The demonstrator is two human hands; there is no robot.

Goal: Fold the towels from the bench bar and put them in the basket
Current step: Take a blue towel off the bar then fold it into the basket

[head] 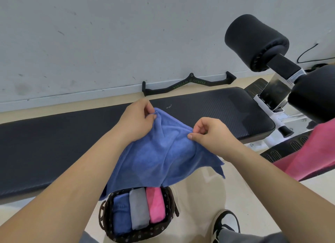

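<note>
blue towel pinched between both hands

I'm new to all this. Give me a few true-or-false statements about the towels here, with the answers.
1. The left hand and the right hand both pinch the blue towel. True.
2. The blue towel lies flat on the bench pad. False: it hangs from the hands, over the basket.
3. The basket holds two folded towels. False: it holds three, the folded blue towel, the folded grey towel and the folded pink towel.
4. The folded grey towel sits between the other two. True.
5. A hanging pink towel shows at the right. True.
</note>
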